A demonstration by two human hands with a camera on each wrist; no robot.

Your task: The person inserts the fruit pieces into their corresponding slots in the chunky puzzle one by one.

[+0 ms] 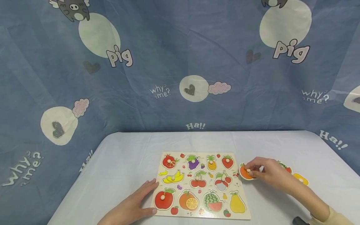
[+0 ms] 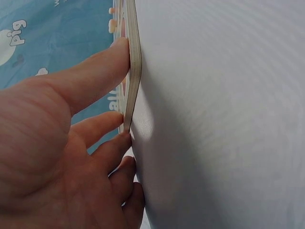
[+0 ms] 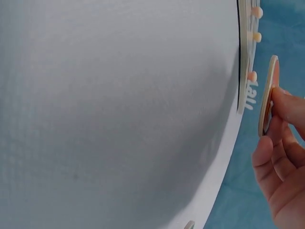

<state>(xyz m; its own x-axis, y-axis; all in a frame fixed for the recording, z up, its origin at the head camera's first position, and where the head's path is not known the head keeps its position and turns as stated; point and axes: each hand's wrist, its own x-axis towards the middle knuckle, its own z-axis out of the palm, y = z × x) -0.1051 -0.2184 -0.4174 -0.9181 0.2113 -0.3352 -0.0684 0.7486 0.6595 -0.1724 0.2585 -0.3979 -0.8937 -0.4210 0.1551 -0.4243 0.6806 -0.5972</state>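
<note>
A wooden fruit knob puzzle board (image 1: 187, 186) lies on the table. My left hand (image 1: 132, 201) rests against its left side, with thumb and fingertips right at the edge; in the left wrist view the fingers (image 2: 112, 148) touch the board's side. My right hand (image 1: 270, 173) pinches the knob of an orange puzzle piece (image 1: 243, 172), which is just past the board's right edge. The right wrist view shows this piece (image 3: 268, 95) tilted on edge, seen from the side. The bottom row's orange picture (image 1: 185, 198), watermelon picture (image 1: 209, 200) and pear picture (image 1: 237, 204) show no knobs.
Behind my right hand lie a watermelon piece (image 1: 288, 169) and a yellow piece (image 1: 301, 178), both partly hidden. Several knobbed fruit pieces sit in the board, among them an apple (image 1: 166, 203). A white cloth covers the table (image 1: 118, 162); a blue printed curtain (image 1: 157, 115) hangs behind.
</note>
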